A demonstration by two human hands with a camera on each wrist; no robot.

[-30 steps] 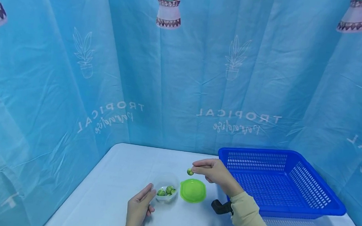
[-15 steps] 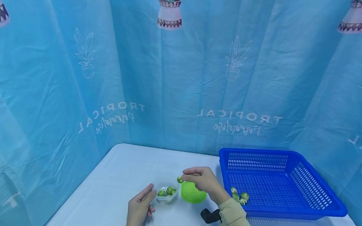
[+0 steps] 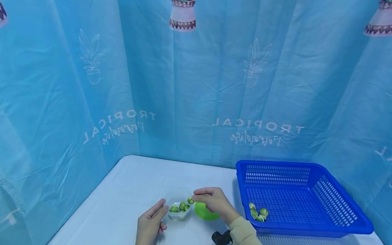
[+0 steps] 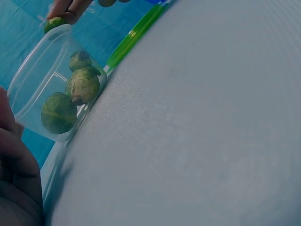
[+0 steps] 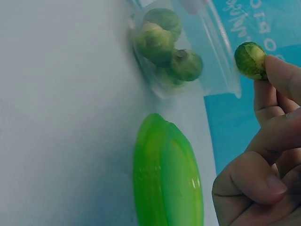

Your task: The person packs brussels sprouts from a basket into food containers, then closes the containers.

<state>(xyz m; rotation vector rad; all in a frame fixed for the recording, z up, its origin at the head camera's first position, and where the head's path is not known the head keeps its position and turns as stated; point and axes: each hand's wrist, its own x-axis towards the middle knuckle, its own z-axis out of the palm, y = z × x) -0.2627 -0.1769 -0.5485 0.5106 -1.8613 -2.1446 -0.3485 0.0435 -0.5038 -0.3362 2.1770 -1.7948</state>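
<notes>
My right hand [image 3: 214, 200] pinches a Brussels sprout [image 5: 251, 60] between thumb and fingers. It is just over the right rim of a clear plastic container [image 4: 35, 75]. Inside that container lie several more Brussels sprouts [image 4: 83, 84]. On the container's left side my left hand [image 3: 150, 223] grips the rim with thumb and fingers; the right wrist view shows only a bit of it. A bright green lid [image 5: 169, 179] lies on the table beside the container, partly covered by my right hand in the head view.
A big blue plastic basket [image 3: 316, 228] stands at the table's right, with several Brussels sprouts [image 3: 258, 212] in its near left corner. The white table [image 3: 104, 215] ends at a blue printed curtain [image 3: 191, 98] behind and beside it.
My right hand has carried the pinched sprout left and down, from above the lid to the container's rim. The sprouts in the basket have come into sight. My left hand stays put.
</notes>
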